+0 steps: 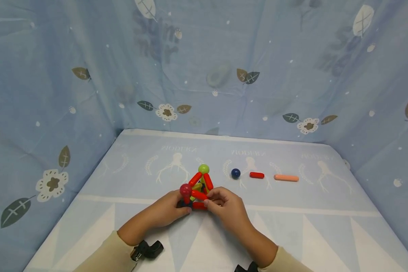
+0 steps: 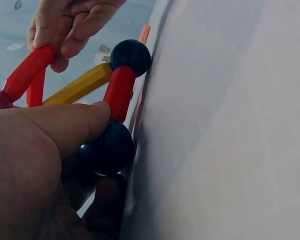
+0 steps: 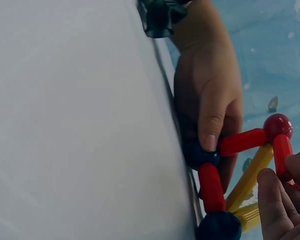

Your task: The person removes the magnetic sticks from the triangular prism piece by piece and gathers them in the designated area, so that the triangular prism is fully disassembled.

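Observation:
A frame of balls and rods, apparently a magnetic building set, stands on the table, with a red ball (image 1: 185,189) at the near left and a lime green ball (image 1: 203,169) on top. My left hand (image 1: 166,210) grips a dark blue ball (image 2: 112,147) at the base, the thumb lying along a short red rod (image 2: 121,92). Another dark blue ball (image 2: 131,58) joins that rod to a yellow rod (image 2: 82,86). My right hand (image 1: 232,209) pinches the free end of a red rod (image 1: 199,195) that runs from the red ball. Fingers hide parts of the frame.
To the right of the frame lie a loose dark blue ball (image 1: 235,173), a short red rod (image 1: 257,175) and a longer orange rod (image 1: 286,178). A patterned cloth covers the table (image 1: 292,200). Blue curtains (image 1: 204,75) hang behind and at both sides.

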`<state>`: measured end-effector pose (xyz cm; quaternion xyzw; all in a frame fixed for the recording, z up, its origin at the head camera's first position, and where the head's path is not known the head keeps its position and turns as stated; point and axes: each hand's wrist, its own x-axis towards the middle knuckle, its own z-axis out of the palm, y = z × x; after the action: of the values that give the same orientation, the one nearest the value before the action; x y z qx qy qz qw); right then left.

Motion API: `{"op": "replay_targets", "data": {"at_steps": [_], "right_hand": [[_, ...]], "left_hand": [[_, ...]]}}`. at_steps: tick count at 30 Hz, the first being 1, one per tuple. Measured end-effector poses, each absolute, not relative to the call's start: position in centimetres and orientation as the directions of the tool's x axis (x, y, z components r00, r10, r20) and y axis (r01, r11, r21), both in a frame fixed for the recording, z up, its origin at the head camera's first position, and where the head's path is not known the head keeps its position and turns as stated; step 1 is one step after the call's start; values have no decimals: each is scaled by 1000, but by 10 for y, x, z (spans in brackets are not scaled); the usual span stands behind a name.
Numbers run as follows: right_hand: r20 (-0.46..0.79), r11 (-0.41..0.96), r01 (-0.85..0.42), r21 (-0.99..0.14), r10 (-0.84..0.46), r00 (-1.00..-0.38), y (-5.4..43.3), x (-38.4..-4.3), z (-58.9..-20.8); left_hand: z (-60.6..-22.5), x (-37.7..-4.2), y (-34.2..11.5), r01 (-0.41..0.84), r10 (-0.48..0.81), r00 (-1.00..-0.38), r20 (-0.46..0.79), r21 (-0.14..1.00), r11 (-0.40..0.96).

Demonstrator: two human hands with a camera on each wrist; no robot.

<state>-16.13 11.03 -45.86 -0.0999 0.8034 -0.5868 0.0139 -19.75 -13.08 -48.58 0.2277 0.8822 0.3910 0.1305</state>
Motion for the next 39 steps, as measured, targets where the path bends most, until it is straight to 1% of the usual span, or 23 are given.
{"op": "replay_targets", "data": {"at_steps": [3,6,9,15,18,22,32,39], "right_hand": [[99,278,-151,-949,-193,-976,107,-160,-462],[69,235,-117,-965,-201,-977,106,-160,-464],[35,188,-75,-979,-208,-977,106,-162,-467],[-35,44,25,-999,-239,-970,107,-165,-473],[-85,-33,97,-995,-251,-964,107,-166,-473],[-133,-89,159,-983,-247,-960,106,-166,-473],[-131,-128,165,-978,-241,-962,106,-168,-477],[-118,-91,142,-986,-223,-968,105,-168,-477]], "left_hand": [[-484,-197,-132,294,501,-864,-54,753,589],[-483,-197,-132,292,500,-864,-55,754,588],[-482,-197,-132,296,505,-861,-54,755,585],[-482,-197,-131,304,510,-859,-48,753,583],[-481,-197,-131,309,511,-859,-44,751,583],[-481,-197,-130,312,516,-856,-43,752,580],[-483,-198,-129,331,517,-855,-35,731,597],[-484,-198,-129,335,519,-854,-38,724,603]]}}
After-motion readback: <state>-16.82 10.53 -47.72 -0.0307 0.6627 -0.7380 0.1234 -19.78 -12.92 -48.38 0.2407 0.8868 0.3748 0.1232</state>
